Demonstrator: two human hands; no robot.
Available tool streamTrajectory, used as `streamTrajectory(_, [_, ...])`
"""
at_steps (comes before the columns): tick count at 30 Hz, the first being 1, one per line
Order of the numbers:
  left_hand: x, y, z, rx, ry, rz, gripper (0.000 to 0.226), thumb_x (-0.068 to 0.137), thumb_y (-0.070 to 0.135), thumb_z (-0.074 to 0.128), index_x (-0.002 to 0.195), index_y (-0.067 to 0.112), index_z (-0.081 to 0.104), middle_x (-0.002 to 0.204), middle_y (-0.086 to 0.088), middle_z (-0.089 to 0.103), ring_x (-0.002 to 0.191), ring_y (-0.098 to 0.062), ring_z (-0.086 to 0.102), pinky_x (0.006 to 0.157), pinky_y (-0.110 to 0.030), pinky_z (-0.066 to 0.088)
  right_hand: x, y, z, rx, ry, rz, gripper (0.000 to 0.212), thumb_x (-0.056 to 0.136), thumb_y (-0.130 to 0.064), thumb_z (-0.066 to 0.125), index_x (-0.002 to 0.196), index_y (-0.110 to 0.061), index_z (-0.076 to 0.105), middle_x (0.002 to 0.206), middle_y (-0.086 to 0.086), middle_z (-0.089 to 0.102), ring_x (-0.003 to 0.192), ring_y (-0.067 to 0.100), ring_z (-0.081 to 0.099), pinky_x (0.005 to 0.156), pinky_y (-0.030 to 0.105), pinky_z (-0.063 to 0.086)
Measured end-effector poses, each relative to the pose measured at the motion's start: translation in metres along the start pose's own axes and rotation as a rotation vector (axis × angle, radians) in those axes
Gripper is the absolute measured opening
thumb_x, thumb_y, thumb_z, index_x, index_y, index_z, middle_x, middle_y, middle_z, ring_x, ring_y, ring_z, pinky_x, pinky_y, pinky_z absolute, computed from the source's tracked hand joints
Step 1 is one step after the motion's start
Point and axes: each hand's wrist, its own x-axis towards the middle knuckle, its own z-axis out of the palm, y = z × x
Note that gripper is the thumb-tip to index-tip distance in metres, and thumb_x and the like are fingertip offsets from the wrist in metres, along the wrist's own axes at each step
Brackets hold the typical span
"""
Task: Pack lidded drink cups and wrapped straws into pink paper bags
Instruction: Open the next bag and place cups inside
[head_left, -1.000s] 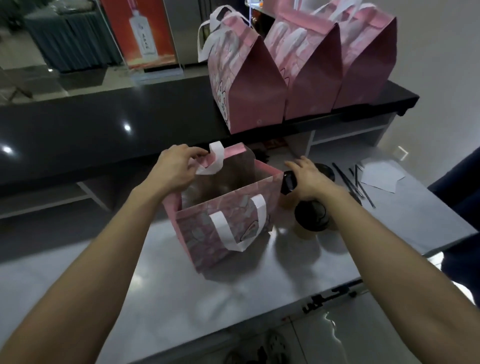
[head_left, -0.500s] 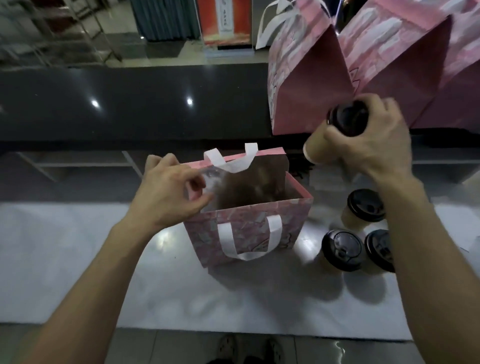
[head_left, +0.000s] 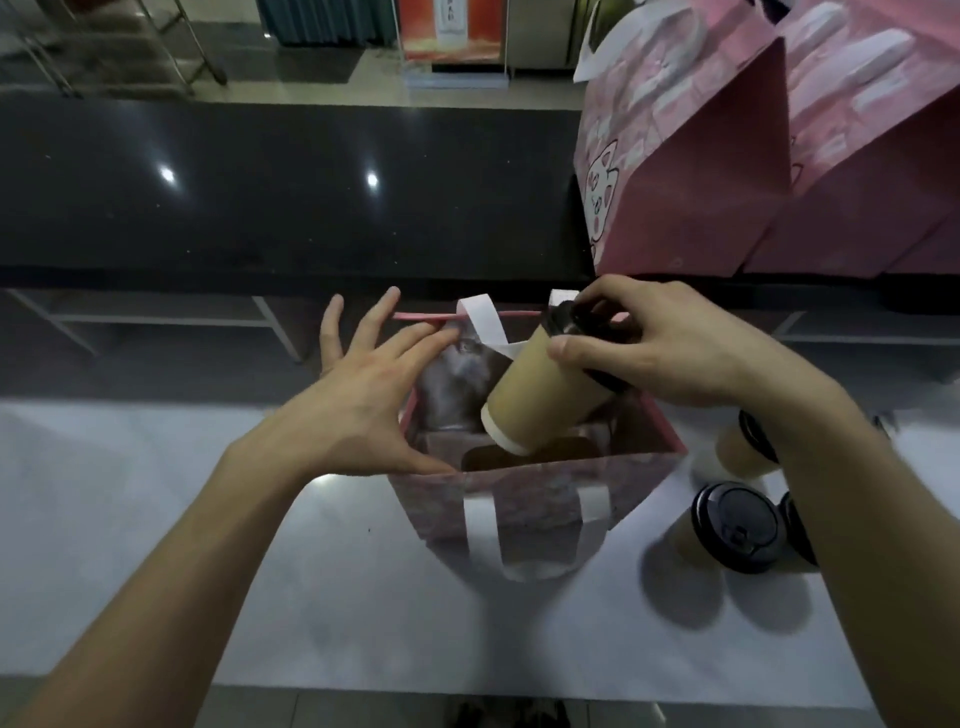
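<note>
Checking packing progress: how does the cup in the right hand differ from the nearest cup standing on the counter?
The held cup is tilted, base down into the open pink bag, gripped by the right hand. The counter cup stands upright, untouched, right of the bag. Both are tan with black lids.

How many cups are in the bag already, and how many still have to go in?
Closed pink bags on the dark counter look packed. The right hand grips a tilted cup by its lid over the open bag, which the left hand steadies; no cup shows inside. At least three cups wait beside it. No straws are visible.
</note>
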Motion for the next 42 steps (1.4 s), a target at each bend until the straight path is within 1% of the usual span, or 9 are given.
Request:
streamTrajectory(3, [-0.009, -0.001, 0.008, -0.144, -0.027, 0.051, 0.151, 0.058, 0.097, 0.070, 0.169, 0.041, -0.014, 0.180, 0.011, -0.010, 0.151, -0.013, -0.051, 0.125, -0.063, -0.027, 0.005, -0.008, 0.010, -0.110, -0.061, 0.019, 0.078, 0.068, -0.094, 0.062, 0.125, -0.039, 0.062, 0.101, -0.015, 0.069, 0.087, 0.004, 0.069, 0.071, 0.028, 0.059])
streamTrajectory(11, [-0.011, -0.002, 0.010, -0.213, -0.007, 0.153, 0.157, 0.054, 0.098, 0.070, 0.172, 0.035, -0.011, 0.182, 0.005, -0.004, 0.156, -0.015, -0.045, 0.131, -0.062, -0.015, 0.036, -0.027, 0.088, -0.602, -0.403, -0.217, 0.087, 0.079, -0.048, 0.090, 0.150, -0.034, 0.041, 0.129, -0.001, 0.057, 0.110, 0.024, 0.062, 0.086, 0.039, 0.059])
streamTrajectory(20, [-0.008, -0.006, 0.011, -0.238, -0.006, 0.156, 0.157, 0.055, 0.097, 0.075, 0.172, 0.035, -0.011, 0.181, 0.010, -0.007, 0.154, -0.013, -0.047, 0.130, -0.061, -0.019, 0.072, -0.016, 0.126, -0.687, -0.588, -0.248, 0.107, 0.073, -0.046, 0.094, 0.160, -0.039, 0.032, 0.136, -0.001, 0.052, 0.110, 0.026, 0.064, 0.082, 0.047, 0.065])
streamTrajectory(24, [-0.008, -0.006, 0.012, -0.264, 0.002, 0.167, 0.157, 0.055, 0.095, 0.077, 0.172, 0.035, -0.008, 0.179, 0.014, -0.004, 0.154, -0.011, -0.047, 0.130, -0.056, -0.021, 0.083, -0.020, 0.136, -0.621, -0.515, -0.314, 0.105, 0.072, -0.049, 0.095, 0.158, -0.040, 0.035, 0.144, 0.000, 0.052, 0.110, 0.023, 0.062, 0.070, 0.036, 0.059])
streamTrajectory(28, [-0.010, -0.008, 0.006, -0.283, 0.027, 0.158, 0.149, 0.060, 0.092, 0.078, 0.173, 0.035, 0.000, 0.177, 0.018, 0.001, 0.152, -0.002, -0.046, 0.128, -0.046, -0.023, 0.080, -0.030, 0.135, -0.614, -0.497, -0.302, 0.106, 0.073, -0.048, 0.096, 0.159, -0.042, 0.034, 0.147, -0.002, 0.054, 0.117, 0.026, 0.063, 0.081, 0.039, 0.058])
streamTrajectory(32, [-0.010, -0.006, -0.011, -0.199, 0.179, 0.123, 0.098, 0.081, 0.071, 0.079, 0.164, 0.032, 0.043, 0.164, 0.005, 0.049, 0.168, -0.014, 0.007, 0.133, -0.055, -0.007, 0.059, -0.038, 0.108, -0.523, -0.473, -0.244, 0.066, 0.095, -0.050, 0.076, 0.152, -0.027, 0.051, 0.141, 0.001, 0.061, 0.124, 0.027, 0.063, 0.099, 0.048, 0.057])
streamTrajectory(36, [-0.002, 0.005, -0.031, -0.159, 0.391, 0.142, 0.040, 0.092, 0.049, 0.077, 0.127, 0.029, 0.077, 0.119, 0.005, 0.074, 0.129, -0.021, 0.060, 0.125, -0.047, 0.028, 0.025, -0.037, 0.061, -0.362, -0.301, -0.165, 0.040, 0.106, -0.039, 0.063, 0.146, -0.033, 0.061, 0.137, -0.006, 0.069, 0.120, 0.019, 0.066, 0.102, 0.038, 0.054])
streamTrajectory(39, [0.013, 0.029, -0.046, -0.209, 0.452, 0.223, 0.028, 0.095, 0.045, 0.075, 0.116, 0.027, 0.079, 0.100, 0.008, 0.067, 0.098, -0.017, 0.060, 0.095, -0.040, 0.049, -0.008, -0.023, 0.031, -0.206, -0.074, -0.120, 0.031, 0.106, -0.022, 0.057, 0.130, -0.035, 0.073, 0.124, -0.012, 0.075, 0.110, 0.011, 0.070, 0.097, 0.033, 0.057])
streamTrajectory(42, [0.034, 0.061, -0.057, -0.209, 0.448, 0.328, 0.027, 0.096, 0.043, 0.073, 0.118, 0.027, 0.079, 0.105, 0.009, 0.068, 0.100, -0.015, 0.062, 0.088, -0.039, 0.054, -0.046, 0.007, 0.013, 0.004, 0.216, -0.058, 0.033, 0.102, -0.008, 0.055, 0.110, -0.029, 0.079, 0.105, -0.016, 0.078, 0.095, 0.005, 0.072, 0.087, 0.031, 0.059])
